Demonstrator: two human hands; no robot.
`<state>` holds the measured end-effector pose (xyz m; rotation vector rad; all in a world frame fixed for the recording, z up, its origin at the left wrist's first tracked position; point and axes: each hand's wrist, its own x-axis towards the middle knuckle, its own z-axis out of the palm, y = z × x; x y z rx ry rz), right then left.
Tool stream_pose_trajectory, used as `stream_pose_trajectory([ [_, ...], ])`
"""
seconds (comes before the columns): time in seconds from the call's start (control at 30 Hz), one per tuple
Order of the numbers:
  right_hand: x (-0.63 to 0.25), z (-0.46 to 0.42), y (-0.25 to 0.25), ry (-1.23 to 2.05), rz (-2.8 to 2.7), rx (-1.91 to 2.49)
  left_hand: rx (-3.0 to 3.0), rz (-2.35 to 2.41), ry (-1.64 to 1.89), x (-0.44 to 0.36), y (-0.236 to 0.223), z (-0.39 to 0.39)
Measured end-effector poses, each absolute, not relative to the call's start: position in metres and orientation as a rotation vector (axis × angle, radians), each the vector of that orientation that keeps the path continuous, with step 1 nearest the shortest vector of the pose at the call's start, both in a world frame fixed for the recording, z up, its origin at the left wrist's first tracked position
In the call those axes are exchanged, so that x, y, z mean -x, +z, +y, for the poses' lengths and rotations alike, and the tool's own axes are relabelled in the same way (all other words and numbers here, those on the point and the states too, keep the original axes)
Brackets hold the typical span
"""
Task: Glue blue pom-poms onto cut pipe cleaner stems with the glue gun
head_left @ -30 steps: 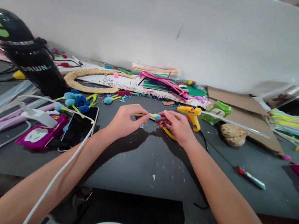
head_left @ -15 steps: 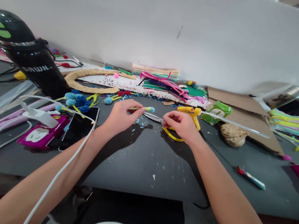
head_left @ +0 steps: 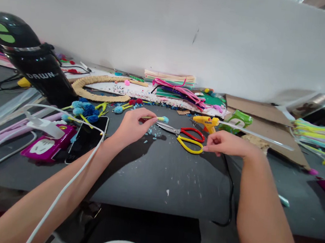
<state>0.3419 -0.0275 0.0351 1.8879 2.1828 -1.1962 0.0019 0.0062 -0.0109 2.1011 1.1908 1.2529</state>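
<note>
My left hand pinches a yellow-green pipe cleaner with a fuzzy light-blue tip, held just above the table. Scissors with one red and one yellow handle lie below and to the right of it, blades toward my left hand. My right hand is at the right end of the yellow handle, fingers curled together; whether it touches the handle or holds something small, I cannot tell. Behind my right hand lies a yellow glue gun. Small blue scraps lie beneath my left hand.
To the left stand a black bottle, blue pompom stems, a phone and a purple box. A white cable crosses my left forearm. Behind are a wrapped ring and pink pipe cleaners; cardboard lies right.
My right hand has moved right, away from the blue tip and off the scissors' middle, uncovering both handles. My left hand has shifted slightly left, still pinching the pipe cleaner.
</note>
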Motion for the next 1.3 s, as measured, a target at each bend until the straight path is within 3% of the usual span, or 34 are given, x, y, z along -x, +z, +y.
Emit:
stream_pose_trajectory([
  [0.17,-0.362,-0.018,0.025,-0.57,1.955,-2.458,-2.07,1.167,1.245,-0.002,-0.011,0.006],
  [0.27,-0.353,-0.008,0.009,-0.411,2.044,-2.639,-2.048,1.146,1.231,-0.003,-0.01,0.005],
  [0.43,-0.337,0.003,-0.014,-0.588,2.245,-2.732,-2.074,1.102,1.211,-0.004,-0.008,0.003],
  [0.63,-0.31,-0.006,-0.008,-1.516,2.572,-2.588,-2.12,1.115,1.231,-0.003,-0.008,0.003],
  [0.73,-0.29,-0.016,-0.001,-1.71,2.609,-2.413,-2.157,1.108,1.228,-0.002,-0.008,0.004],
  [1.3,-0.277,-0.018,-0.014,-1.596,2.689,-2.277,-2.258,1.084,1.195,-0.001,-0.005,0.003],
])
